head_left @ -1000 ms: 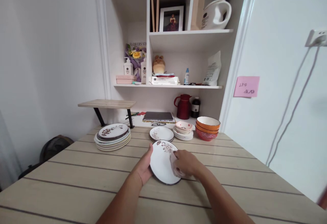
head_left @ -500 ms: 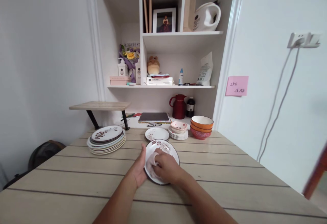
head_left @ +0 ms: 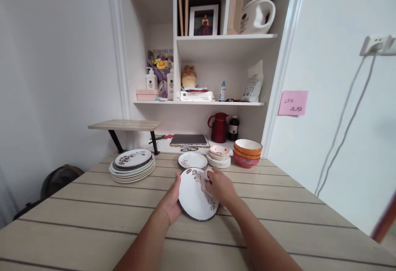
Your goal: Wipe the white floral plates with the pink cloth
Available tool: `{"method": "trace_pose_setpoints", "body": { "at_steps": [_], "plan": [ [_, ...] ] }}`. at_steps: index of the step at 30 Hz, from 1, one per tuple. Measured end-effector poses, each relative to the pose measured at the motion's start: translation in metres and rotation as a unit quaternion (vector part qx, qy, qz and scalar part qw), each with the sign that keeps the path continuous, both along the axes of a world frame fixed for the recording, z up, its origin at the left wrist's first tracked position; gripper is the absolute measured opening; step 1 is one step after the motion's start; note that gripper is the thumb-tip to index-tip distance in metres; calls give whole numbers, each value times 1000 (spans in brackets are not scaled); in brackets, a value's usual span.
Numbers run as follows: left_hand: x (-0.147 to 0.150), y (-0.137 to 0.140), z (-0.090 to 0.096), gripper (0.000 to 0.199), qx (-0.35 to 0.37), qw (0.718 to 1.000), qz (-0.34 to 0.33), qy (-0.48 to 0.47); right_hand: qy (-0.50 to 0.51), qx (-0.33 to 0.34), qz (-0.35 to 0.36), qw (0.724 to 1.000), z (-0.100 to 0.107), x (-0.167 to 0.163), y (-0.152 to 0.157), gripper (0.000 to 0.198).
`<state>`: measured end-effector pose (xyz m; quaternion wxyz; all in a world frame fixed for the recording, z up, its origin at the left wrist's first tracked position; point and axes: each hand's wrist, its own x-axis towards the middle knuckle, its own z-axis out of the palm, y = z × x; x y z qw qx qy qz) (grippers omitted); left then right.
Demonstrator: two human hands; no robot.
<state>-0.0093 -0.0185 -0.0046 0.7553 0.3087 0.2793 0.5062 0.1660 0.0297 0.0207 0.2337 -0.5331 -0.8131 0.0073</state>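
A white plate (head_left: 194,201) with a dark rim and brown flower print is tilted toward me above the table. My left hand (head_left: 172,201) grips its left edge, thumb on the rim and the other fingers hidden underneath. In my right hand (head_left: 220,186) is a bunched whitish cloth (head_left: 205,179), pressed on the plate's upper right side; whether it is fabric or paper is hard to tell. Just behind, more flowered plates (head_left: 192,161) lie stacked on the table.
At left stands a taller plate stack (head_left: 133,168) beside a small raised shelf (head_left: 125,125). Small white dishes (head_left: 220,163) carry a pink bowl (head_left: 219,151). Orange and red bowls (head_left: 247,151) are nested at right. Behind are a laptop (head_left: 189,140) and a red jug (head_left: 219,127).
My right hand has slid the cloth from the plate's left and middle area to its upper right side. The left hand keeps its hold. The camera view has shifted slightly.
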Motion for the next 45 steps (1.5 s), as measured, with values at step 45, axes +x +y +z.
{"method": "trace_pose_setpoints", "body": {
  "at_steps": [45],
  "plan": [
    [2, 1, -1, 74, 34, 999, -19, -34, 77, 26, 228, 970, -8, -39, -21, 7]
  ]
}}
